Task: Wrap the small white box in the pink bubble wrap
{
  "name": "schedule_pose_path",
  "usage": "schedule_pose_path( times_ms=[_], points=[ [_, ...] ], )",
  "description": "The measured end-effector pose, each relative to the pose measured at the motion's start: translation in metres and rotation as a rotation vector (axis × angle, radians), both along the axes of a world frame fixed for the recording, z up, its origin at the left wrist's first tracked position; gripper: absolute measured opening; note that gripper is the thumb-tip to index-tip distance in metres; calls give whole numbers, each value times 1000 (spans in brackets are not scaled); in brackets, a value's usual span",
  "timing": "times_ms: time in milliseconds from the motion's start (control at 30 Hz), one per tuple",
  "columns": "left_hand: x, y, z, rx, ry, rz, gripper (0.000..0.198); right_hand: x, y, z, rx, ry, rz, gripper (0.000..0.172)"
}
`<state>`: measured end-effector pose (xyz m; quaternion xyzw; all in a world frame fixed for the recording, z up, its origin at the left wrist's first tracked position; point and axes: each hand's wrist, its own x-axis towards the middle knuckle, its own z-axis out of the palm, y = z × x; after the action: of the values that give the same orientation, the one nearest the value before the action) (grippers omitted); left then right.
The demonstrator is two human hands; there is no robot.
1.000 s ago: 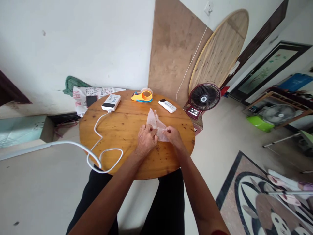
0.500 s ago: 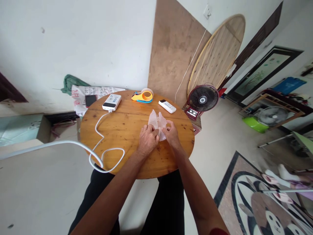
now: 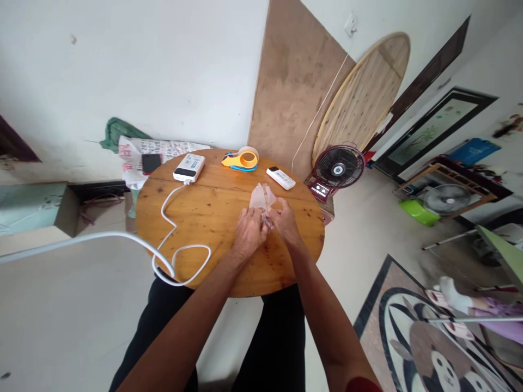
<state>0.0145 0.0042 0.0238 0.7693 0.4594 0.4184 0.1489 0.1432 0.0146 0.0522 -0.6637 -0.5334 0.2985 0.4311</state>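
Note:
A crumpled, translucent pinkish-white plastic wrapping (image 3: pixel 257 197) lies on the round wooden table (image 3: pixel 212 209). My left hand (image 3: pixel 250 228) grips its near left side with bent fingers. On the right side, my right hand (image 3: pixel 282 219) pinches the same sheet between thumb and fingers. The near edge is bunched up between both hands, and whether anything lies inside the folds I cannot make out. Beyond my hands sit an orange and blue tape dispenser (image 3: pixel 241 159) and a small white device with a black end (image 3: pixel 281 178).
A white power bank (image 3: pixel 188 168) at the table's back left has a white cable (image 3: pixel 166 215) looping over the near left edge. A dark red fan (image 3: pixel 339 167) stands past the right edge. Another person's legs (image 3: pixel 461 299) show at far right.
My fingers have drawn closer together, and the wrapping's near part is now more gathered between them. The camera view has shifted slightly.

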Motion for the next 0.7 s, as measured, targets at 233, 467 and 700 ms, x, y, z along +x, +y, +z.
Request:
schedule_pose_path(
  times_ms=[233,467,700],
  points=[
    [-3,5,-5,-243,-423,-8,39,-8,-13,22,-107,23,106,57],
    [1,17,-11,-458,-786,-57,26,-10,-20,29,-79,-121,162,46],
    [5,16,-14,-354,-640,8,13,-16,-21,35,-19,-407,227,41]
  ],
)
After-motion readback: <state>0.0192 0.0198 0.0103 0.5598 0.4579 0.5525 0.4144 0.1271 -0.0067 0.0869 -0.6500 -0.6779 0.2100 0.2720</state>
